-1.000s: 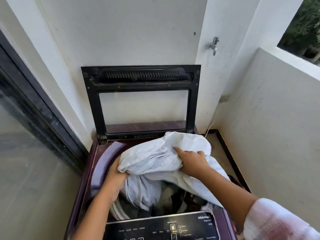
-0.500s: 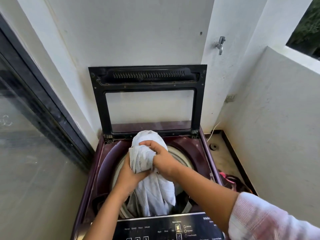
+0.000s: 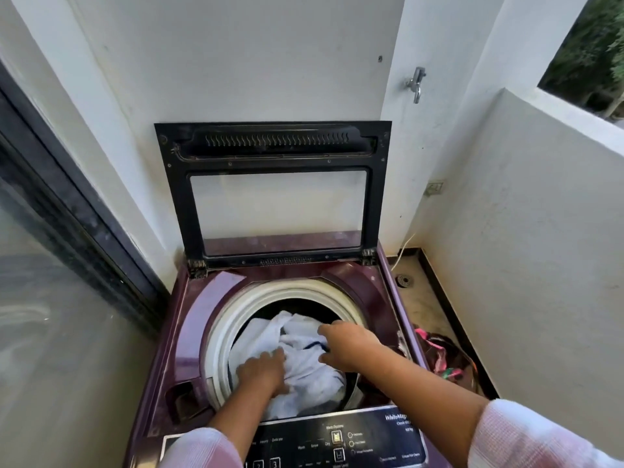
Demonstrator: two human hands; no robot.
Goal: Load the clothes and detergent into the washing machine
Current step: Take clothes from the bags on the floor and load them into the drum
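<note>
A maroon top-loading washing machine (image 3: 189,336) stands before me with its black-framed glass lid (image 3: 273,143) raised against the wall. A white cloth (image 3: 304,369) lies bunched inside the drum, below the white drum rim (image 3: 233,319). My left hand (image 3: 261,368) presses down on the cloth's near left side. My right hand (image 3: 347,346) rests on its right side with fingers curled into the fabric. The drum's bottom is hidden by the cloth. No detergent is in view.
The control panel (image 3: 337,440) runs along the machine's near edge. A heap of dark and pink clothes (image 3: 442,359) lies on the floor right of the machine. A tap (image 3: 416,83) sticks out of the wall above. Glass door (image 3: 44,298) at left, low wall (image 3: 540,231) at right.
Both hands have pushed the white cloth from above the opening down into the drum. The drum rim, earlier covered, now shows.
</note>
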